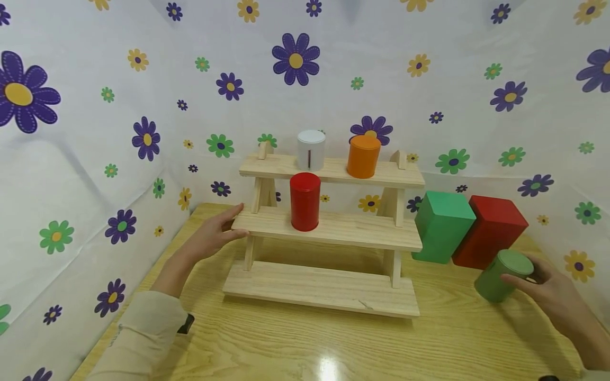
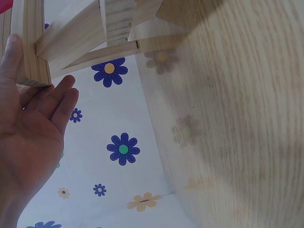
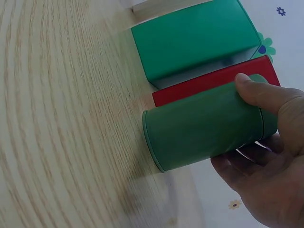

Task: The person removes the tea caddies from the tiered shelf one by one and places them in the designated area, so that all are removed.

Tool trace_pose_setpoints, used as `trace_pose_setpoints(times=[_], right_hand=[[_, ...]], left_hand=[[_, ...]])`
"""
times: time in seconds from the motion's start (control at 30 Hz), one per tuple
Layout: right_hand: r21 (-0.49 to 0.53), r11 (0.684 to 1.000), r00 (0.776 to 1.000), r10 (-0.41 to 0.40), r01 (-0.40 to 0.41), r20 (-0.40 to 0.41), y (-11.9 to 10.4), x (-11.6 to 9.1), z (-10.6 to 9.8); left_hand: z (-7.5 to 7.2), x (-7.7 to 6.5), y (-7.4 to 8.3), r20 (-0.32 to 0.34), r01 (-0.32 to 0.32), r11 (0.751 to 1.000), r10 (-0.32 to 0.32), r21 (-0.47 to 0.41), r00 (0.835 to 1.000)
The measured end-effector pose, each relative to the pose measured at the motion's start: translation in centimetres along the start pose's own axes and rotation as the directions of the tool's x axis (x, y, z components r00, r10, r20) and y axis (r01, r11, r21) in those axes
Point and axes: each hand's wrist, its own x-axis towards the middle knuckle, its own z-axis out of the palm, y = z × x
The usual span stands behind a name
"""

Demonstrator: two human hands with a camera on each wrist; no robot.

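A person's right hand (image 1: 555, 296) grips a green canister (image 1: 495, 279) near a red box (image 1: 491, 233) at the right of the tabletop (image 1: 267, 344), while the left hand (image 1: 209, 237) holds the wooden stand (image 1: 362, 230) by its middle shelf's end, between thumb and fingers. A red canister (image 1: 305, 203) stands on that shelf.

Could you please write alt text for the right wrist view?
The right hand grips a green canister near one end. Beside it, a red box and, beyond that, a green box stand on a wood-grained table, with flower-patterned cloth behind.
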Motion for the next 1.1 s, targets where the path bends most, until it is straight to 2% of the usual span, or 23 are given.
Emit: trace_pose_setpoints(times=[0.43,0.57,0.7,0.87,1.0,1.1], right_hand=[[0.013,0.999,0.999,-0.032,0.032,0.0,-0.2,0.4,0.0],[-0.059,0.996,0.998,0.059,-0.06,-0.014,-1.0,0.5,-0.3],[-0.129,0.98,0.986,0.141,-0.152,-0.094,-2.2,0.4,-0.4],[-0.119,0.986,0.965,0.082,-0.114,-0.248,-3.5,0.0,-0.2],[-0.082,0.993,0.94,0.054,-0.087,-0.337,-4.9,-0.3,-0.1],[-0.081,0.996,0.924,0.004,-0.038,-0.383,-6.0,-0.3,0.0]], left_hand=[[0.0,0.1,0.2,-0.009,0.01,1.0,-0.009,0.026,1.0],[0.0,0.1,0.3,-0.005,0.011,1.0,-0.011,0.024,1.0],[-0.1,0.1,0.2,-0.003,0.009,1.0,-0.009,0.025,1.0],[-0.1,0.0,0.2,-0.003,0.011,0.999,-0.011,0.03,1.0],[-0.1,0.0,0.4,-0.004,0.009,1.0,-0.008,0.027,1.0],[-0.1,0.0,0.4,-0.001,0.005,1.0,-0.005,0.019,1.0]])
